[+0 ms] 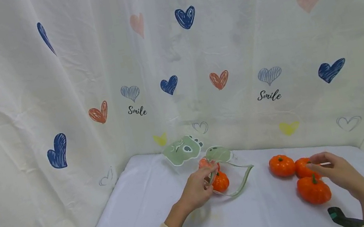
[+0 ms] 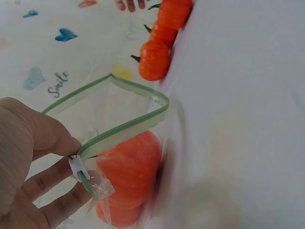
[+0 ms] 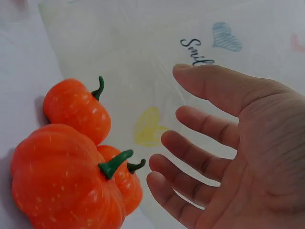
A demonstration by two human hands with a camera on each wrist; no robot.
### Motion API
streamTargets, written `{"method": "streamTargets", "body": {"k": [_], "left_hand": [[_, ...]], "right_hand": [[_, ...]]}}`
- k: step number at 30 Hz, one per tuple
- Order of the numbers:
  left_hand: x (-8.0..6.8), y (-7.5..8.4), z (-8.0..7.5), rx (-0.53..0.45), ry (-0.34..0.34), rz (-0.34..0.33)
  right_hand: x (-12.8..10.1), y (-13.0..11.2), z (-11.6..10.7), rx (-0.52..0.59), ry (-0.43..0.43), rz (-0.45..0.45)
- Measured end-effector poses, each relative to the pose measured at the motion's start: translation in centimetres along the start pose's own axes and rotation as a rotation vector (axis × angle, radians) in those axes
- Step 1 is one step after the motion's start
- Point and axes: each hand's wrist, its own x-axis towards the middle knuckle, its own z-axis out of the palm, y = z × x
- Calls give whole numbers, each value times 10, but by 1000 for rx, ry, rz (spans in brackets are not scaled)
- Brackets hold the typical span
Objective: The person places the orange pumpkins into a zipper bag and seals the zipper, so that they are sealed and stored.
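Zip bag (image 1: 232,179) – clear film with a green closure strip, lying at centre of the white surface (image 1: 142,218), mouth open, two small toy pumpkins (image 1: 220,181) inside. Probably light, limp, slippery; best held by the stiffer strip. Left hand (image 1: 197,190) pinches the strip's slider end. Right hand (image 1: 336,171) at 3 o'clock, fingers relaxed, hovers beside three loose pumpkins (image 1: 313,189). Curtain (image 1: 54,91) behind reads "Smile".

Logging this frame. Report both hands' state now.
Left hand: pinching the zip bag's green rim.
Right hand: open, empty, beside the toy pumpkins.
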Motion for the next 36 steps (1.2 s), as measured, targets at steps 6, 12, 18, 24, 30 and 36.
{"method": "streamTargets", "body": {"k": [6, 12, 18, 24, 30, 36], "left_hand": [[-1, 3, -1, -9, -9, -2], [-1, 2, -1, -21, -22, -1], [0, 0, 1, -28, -26, -14], [0, -1, 2, -30, -23, -8], [1, -1, 1, -27, -17, -4], [-1, 0, 1, -33, -22, -10]], "right_hand": [[4, 23, 1, -35, -54, 31], [7, 42, 7, 1, -132, 64], [7, 56, 11, 29, -171, 65], [5, 65, 12, 54, -201, 76], [6, 73, 14, 86, -233, 77], [9, 80, 18, 94, -254, 59]]}}
